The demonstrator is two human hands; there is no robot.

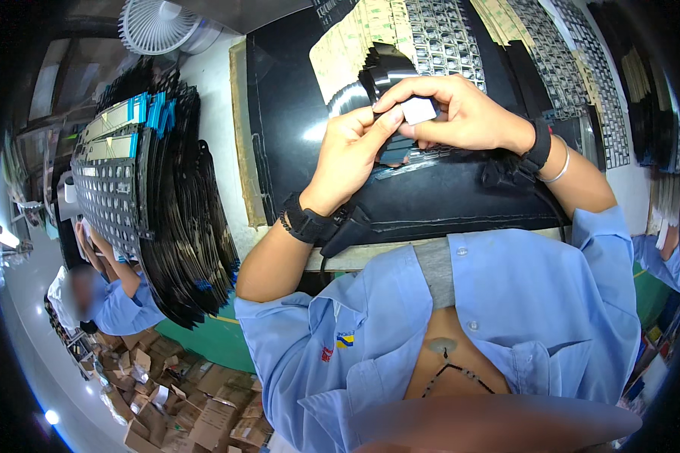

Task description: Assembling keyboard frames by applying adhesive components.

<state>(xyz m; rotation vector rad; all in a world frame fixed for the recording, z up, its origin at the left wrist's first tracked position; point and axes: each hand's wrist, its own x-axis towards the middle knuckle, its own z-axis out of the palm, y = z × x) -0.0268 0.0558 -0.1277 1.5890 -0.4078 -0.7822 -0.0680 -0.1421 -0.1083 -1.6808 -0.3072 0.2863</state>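
My left hand (347, 155) and my right hand (472, 113) meet over a black mat (287, 162), thumbs and forefingers pinched close together. A small white square piece (419, 110) sits in the fingers of my right hand. From between the hands a thin, glossy black sheet (385, 68) curls up; my left fingertips appear closed on its near edge, though the exact grip is hidden. Directly beyond lie pale yellow-green patterned sheets (340, 49) and a dark grid-like sheet with rows of openings (446, 45). Below my fingers, part of a shiny dark piece shows.
At the left rises a tall stack of black perforated plates (106, 189) with blue edges. A white fan (159, 26) stands at the far left. More grid sheets (544, 68) lie at the right. Co-workers sit at left (128, 302) and right (661, 260); cardboard boxes (211, 419) cover the floor.
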